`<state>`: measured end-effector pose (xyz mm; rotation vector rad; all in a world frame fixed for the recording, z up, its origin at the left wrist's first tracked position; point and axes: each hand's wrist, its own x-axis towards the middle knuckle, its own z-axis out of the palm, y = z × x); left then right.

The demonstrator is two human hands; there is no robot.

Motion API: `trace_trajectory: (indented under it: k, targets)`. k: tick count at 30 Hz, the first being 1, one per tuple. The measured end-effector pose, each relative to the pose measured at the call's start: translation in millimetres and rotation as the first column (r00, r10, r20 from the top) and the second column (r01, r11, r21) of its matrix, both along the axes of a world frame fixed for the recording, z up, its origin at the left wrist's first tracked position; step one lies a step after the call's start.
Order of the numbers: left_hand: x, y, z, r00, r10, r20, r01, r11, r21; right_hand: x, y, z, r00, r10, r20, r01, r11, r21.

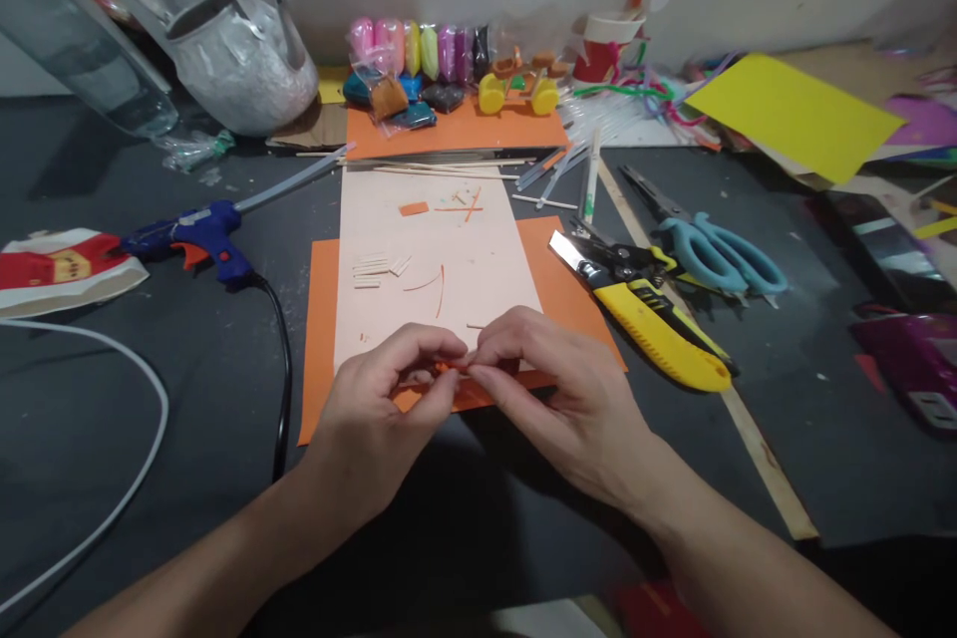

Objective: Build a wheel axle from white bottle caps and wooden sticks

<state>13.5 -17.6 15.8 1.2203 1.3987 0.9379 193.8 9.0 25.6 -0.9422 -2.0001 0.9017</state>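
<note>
My left hand (396,394) and my right hand (553,389) meet over the near edge of a pale sheet (478,269). Both are closed in a pinch on a small orange piece (447,367), mostly hidden by the fingers; its material I cannot make out. Beyond them on the sheet lie several short cut sticks (370,266), thin orange strips (440,289) and a small orange rectangle (414,209). An orange sheet (320,339) sticks out from under the pale one on both sides.
To the left lies a blue glue gun (213,237) with a black cord. A yellow utility knife (658,334), blade out, and blue-handled scissors (718,249) lie right, across a wooden strip (770,464). Bagged clay (419,60), a kettle (231,60) and a bottle (82,40) stand behind.
</note>
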Motion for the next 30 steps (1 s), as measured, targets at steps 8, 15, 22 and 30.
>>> trace_trajectory:
  k: [8,15,22,30]
  targets:
    - [-1,4,8.4,0.974,0.092,0.209,-0.056,0.984,-0.172,7,-1,5,0.993,0.014,-0.118,-0.034,0.986,-0.163]
    - [-2,4,6.6,0.974,0.014,0.227,0.029,0.982,-0.186,7,0,8,0.992,0.02,-0.127,-0.052,0.965,-0.258]
    - [-6,6,5.0,0.968,-0.078,0.239,0.141,0.955,-0.26,8,10,6,0.994,-0.108,-0.021,0.103,0.979,-0.174]
    - [-5,5,10.7,0.993,0.011,0.119,0.012,0.982,-0.19,6,11,7,0.999,-0.011,0.044,0.017,0.991,-0.13]
